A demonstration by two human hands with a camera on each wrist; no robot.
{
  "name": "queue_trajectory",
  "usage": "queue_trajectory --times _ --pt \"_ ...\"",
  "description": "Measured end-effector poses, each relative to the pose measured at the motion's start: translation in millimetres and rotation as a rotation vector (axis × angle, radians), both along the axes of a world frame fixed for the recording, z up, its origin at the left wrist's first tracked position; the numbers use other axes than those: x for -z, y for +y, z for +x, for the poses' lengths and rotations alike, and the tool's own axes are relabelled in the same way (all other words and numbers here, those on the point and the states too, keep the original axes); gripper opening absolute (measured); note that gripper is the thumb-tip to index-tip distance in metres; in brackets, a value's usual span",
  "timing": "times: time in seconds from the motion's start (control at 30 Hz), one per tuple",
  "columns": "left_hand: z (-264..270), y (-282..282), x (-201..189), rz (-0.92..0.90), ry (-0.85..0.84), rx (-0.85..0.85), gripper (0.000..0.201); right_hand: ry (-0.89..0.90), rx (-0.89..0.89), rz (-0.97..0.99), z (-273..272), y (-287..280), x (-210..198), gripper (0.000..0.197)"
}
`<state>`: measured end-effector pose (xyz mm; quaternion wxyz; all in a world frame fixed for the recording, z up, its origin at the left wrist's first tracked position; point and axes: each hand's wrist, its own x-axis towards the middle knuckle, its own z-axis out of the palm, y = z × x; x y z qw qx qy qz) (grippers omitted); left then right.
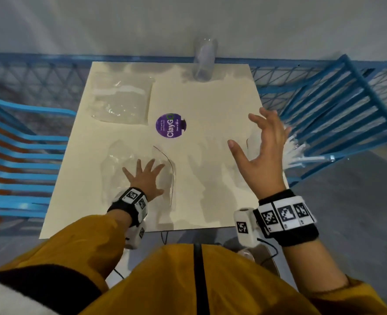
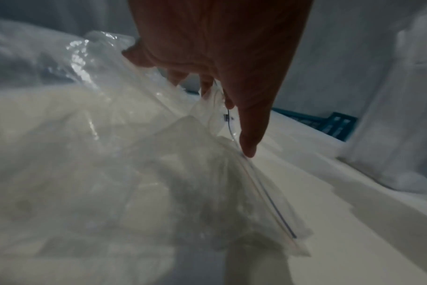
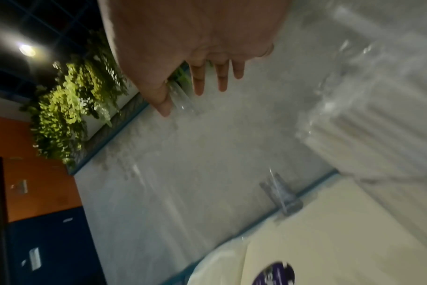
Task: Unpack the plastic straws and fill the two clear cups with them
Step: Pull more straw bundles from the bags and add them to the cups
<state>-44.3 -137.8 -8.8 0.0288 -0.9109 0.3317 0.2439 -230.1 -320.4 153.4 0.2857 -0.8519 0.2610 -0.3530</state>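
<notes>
Yellow sleeves (image 1: 79, 253) fill the lower frame. Left hand (image 1: 146, 178) presses flat, fingers apart, on an emptied bag (image 1: 140, 169). Right hand (image 1: 264, 148), fingers spread and holding nothing, hovers beside a straw-filled cup (image 1: 294, 151) at the bench (image 1: 201, 103) edge, right of centre; a brush could tip it off.

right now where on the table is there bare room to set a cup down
Bare tabletop runs between the purple sticker and the empty clear cup at the far edge, and along the near edge right of the zip bag. The left side is crowded: flat bag, then the zip bag under the left hand.
</notes>
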Motion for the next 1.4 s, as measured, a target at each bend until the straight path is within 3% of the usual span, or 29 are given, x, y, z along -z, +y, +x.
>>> queue_trajectory --times 0.1,0.23,0.4,0.57,0.73,0.9,1.03,1.17,1.27,1.33,1.4 --pt "19 53 6 0.001 0.038 -0.133 0.087 0.088 -0.083 0.057 19 24 25 0.051" --pt "43 117 7 -0.044 0.011 -0.168 0.087 0.203 -0.179 0.105 45 46 56 0.052" --pt "58 143 -4 -0.204 -0.006 -0.238 0.091 0.25 -0.197 0.228 84 56 82 0.047" --pt "73 84 -36 -0.602 -0.077 -0.415 0.075 0.197 -0.106 0.414 153 26 102 0.033" --pt "116 -37 -55 -0.859 0.076 -0.551 0.057 0.107 0.091 0.561 268 -53 113 0.036" --pt "204 -132 -23 -0.666 0.046 -0.577 0.058 0.071 0.283 0.482 373 -152 110 0.049" --pt "269 -164 14 -0.386 -0.056 -0.6 0.069 0.069 0.236 0.309 426 -227 113 0.05" --pt "293 -163 41 -0.191 -0.072 -0.657 0.092 0.312 0.133 0.218 454 -280 126 0.046" --pt "293 -161 48 -0.213 -0.189 -0.649 0.077 0.502 0.137 0.168 459 -293 126 0.035" --pt "293 -162 41 -0.294 -0.149 -0.703 0.064 0.584 0.136 0.121 454 -291 123 0.031" --pt "292 -161 31 -0.494 -0.043 -0.804 0.056 0.624 0.119 0.127 441 -283 118 0.03"
